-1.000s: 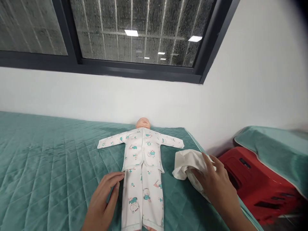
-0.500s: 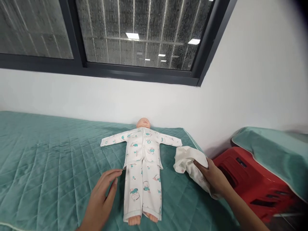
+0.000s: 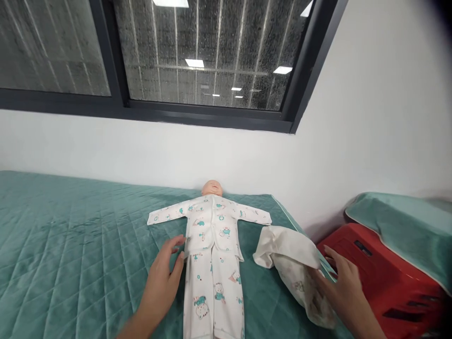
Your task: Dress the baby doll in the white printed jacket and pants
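A baby doll (image 3: 212, 187) lies on its back, head toward the wall and sleeves stretched out sideways. It wears a white printed jacket (image 3: 212, 226) and matching trousers (image 3: 215, 296); its feet fall below the picture. My left hand (image 3: 164, 270) is beside the jacket's hem, thumb and fingers apart, holding nothing. To the right of the doll, a crumpled white cloth (image 3: 286, 249) lies on the bed, its lower part thin with a faint print. Over its right side my right hand (image 3: 344, 282) has its fingers spread; the thumb is against or just above the cloth.
A green quilted cover (image 3: 81, 254) spreads under everything, its piped edge running down on the right. Past that edge stands a red plastic piece (image 3: 381, 273) with slots, partly under green fabric (image 3: 406, 235). A white wall and dark-framed window (image 3: 212, 115) rise behind.
My right hand has let go of the white cloth and its fingers have opened out to the right. My left hand has moved up along the doll's side. The view has tilted up slightly.
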A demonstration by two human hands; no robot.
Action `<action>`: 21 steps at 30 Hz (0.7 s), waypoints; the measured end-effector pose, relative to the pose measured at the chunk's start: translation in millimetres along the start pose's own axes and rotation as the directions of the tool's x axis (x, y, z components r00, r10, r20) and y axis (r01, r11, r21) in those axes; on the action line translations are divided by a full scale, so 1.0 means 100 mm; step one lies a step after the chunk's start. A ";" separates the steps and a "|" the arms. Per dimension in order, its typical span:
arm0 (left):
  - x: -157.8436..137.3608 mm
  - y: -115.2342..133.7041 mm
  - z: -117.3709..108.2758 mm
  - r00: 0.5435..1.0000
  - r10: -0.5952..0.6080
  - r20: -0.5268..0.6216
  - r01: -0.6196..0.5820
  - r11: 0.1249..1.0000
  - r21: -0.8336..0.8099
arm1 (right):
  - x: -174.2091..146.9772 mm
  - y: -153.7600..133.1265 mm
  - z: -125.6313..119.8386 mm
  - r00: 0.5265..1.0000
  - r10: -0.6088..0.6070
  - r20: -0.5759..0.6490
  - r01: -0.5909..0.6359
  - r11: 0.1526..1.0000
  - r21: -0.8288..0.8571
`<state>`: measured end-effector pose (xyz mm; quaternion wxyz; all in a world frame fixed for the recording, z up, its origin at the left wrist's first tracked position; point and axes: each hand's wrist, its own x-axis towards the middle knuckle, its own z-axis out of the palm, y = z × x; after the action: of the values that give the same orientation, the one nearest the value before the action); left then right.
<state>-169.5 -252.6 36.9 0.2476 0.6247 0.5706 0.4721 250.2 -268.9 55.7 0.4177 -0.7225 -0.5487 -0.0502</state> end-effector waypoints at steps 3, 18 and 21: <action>0.38 0.08 0.14 0.997 0.076 -0.002 -0.076 0.997 0.006 | -0.24 -0.40 -0.03 0.953 -0.280 -0.116 0.273 0.959 -0.076; 1.90 0.11 0.77 0.951 0.278 0.133 -0.282 0.959 0.007 | 0.83 -1.84 1.91 0.949 -0.011 0.317 -0.228 0.671 0.706; 1.87 0.08 0.78 0.956 0.260 0.137 -0.260 0.965 -0.018 | 0.79 -1.76 2.05 0.927 -0.061 0.370 -0.248 0.639 0.728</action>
<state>-115.2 -59.8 67.2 0.2223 0.7256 0.4649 0.4560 55.3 -66.0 61.3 0.5769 -0.5024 -0.5462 0.3413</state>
